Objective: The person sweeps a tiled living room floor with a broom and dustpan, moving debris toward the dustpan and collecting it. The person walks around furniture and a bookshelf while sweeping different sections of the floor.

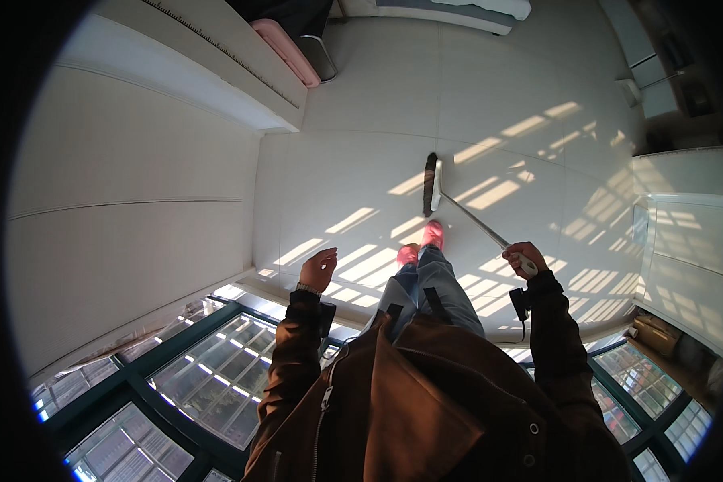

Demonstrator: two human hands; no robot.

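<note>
A broom with a dark-bristled head, a white back and a long pale handle slants over the floor. My right hand wraps round the grip end of its handle, at the right of my body. The broom head rests on the floor just ahead of my pink shoes. Off to the left, my left hand hangs in the air with its fingers loosely curled and slightly apart. Nothing shows in it, and it touches nothing. A bracelet or watch band circles that wrist.
White cabinet or wall panels stand along the left. A pink case and a dark item sit at the far left. Cabinets line the right side. Green-framed windows are behind me, and barred sunlight falls across the pale floor.
</note>
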